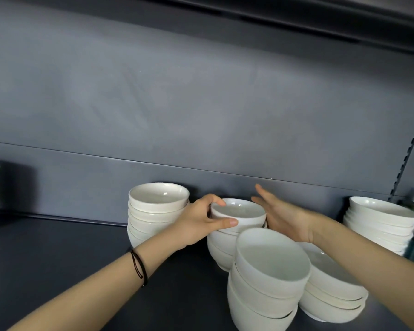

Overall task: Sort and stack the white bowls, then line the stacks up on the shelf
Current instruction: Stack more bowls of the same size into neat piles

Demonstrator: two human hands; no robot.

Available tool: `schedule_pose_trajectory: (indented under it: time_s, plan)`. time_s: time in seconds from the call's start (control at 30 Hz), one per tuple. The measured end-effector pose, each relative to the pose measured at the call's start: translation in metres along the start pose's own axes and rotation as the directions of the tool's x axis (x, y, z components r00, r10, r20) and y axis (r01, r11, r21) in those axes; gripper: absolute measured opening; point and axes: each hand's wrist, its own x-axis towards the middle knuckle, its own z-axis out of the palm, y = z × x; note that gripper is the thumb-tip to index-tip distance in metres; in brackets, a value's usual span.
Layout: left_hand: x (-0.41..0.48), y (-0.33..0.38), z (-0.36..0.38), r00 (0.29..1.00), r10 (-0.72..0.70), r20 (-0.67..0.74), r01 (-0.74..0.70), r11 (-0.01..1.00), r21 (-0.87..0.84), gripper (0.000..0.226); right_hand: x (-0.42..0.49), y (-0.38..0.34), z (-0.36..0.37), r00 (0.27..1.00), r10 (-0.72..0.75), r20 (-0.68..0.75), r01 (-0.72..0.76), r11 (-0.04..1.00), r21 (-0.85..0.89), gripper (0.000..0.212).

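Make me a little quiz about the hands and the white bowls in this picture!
1. True or false: the left hand grips the top bowl of the middle stack, with the thumb on its side.
2. Pick one. The right hand is: A) open, with straight fingers, beside that bowl; B) holding a spoon; C) clenched in a fist.
3. Fill the gap: the dark bracelet is on the ___ wrist.

Key: 1 true; 2 A; 3 left.
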Motion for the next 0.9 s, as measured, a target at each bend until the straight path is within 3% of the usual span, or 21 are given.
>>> schedule_pose_trajectory:
  time_s: [0.13, 0.23, 0.27, 0.4, 0.53, 0.6, 0.73, 0.9]
  plan:
    - [-0.010, 0.001, 0.004, 1.000, -0.015, -0.010, 0.014, 0.999, -0.047, 0.070, -0.006, 0.000, 0.001, 0.999, 0.034, 0.021, -0.032, 0.996, -0.084, 0.058]
    - [-0.019, 0.004, 0.006, 0.997, -0.079, 0.008, 0.079, 0.984, -0.159, 0.038, -0.010, -0.002, 0.002, 0.996, 0.062, 0.058, -0.056, 0.993, -0.103, 0.056]
    - [-0.021, 0.004, 0.006, 0.995, -0.095, 0.036, 0.100, 0.976, -0.195, 0.038, -0.009, -0.002, 0.000, 0.996, 0.070, 0.053, -0.064, 0.992, -0.105, 0.058]
    - [-0.024, -0.001, 0.011, 0.989, -0.082, 0.125, 0.112, 0.961, -0.254, 0.059, 0.002, -0.003, -0.003, 0.995, 0.094, -0.027, -0.096, 0.991, -0.095, 0.075]
    - [-0.028, -0.015, 0.022, 0.984, -0.031, 0.175, 0.068, 0.976, -0.208, 0.106, 0.006, -0.005, -0.003, 0.995, 0.067, -0.068, -0.074, 0.992, -0.105, 0.075]
    - [-0.027, -0.021, 0.027, 0.987, -0.015, 0.158, 0.054, 0.966, -0.251, 0.116, 0.006, -0.006, -0.002, 0.994, 0.059, -0.087, -0.069, 0.991, -0.112, 0.079]
    - [-0.023, -0.024, 0.029, 0.993, -0.019, 0.117, 0.056, 0.947, -0.317, 0.112, 0.008, -0.008, -0.001, 0.994, 0.063, -0.087, -0.073, 0.991, -0.111, 0.089]
    - [-0.022, -0.023, 0.020, 0.992, -0.011, 0.123, 0.042, 0.967, -0.250, 0.108, 0.002, -0.009, 0.002, 0.997, 0.055, -0.049, -0.061, 0.987, -0.145, 0.077]
